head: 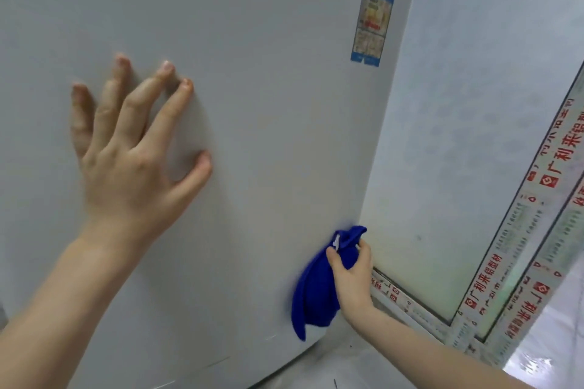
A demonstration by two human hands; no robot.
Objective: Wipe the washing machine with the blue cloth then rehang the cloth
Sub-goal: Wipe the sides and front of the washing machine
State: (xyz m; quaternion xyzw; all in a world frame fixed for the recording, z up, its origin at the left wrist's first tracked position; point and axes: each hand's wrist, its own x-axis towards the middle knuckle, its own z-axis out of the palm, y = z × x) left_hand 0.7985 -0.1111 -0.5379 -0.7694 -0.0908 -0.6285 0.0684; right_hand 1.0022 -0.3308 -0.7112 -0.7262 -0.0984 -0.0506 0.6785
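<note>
Blue cloth [317, 290] is bunched in the right hand [352, 275] at the lower right of the frame, pressed against the white side panel of the washing machine [252, 136] close to the panel's right edge. Its long axis runs steeply, from a tail pointing down and slightly left at the bottom to a gathered end pointing up and right above the thumb. The right hand is closed around the cloth, thumb on the near side and fingers curled over the far side, with the forearm coming in from the lower right corner.

Left of centre, the left hand [132, 148] lies open and flat against the same panel, fingers spread and pointing up, holding nothing; its forearm enters from the lower left corner.

Farther up, near the upper right of the panel, a blue and yellow label [373, 16] is stuck on, its text too blurred to read.

Beyond the machine's edge, at the right of the frame, is a frosted window [442, 183] whose frame [512, 249] is covered in film printed with red characters.
</note>
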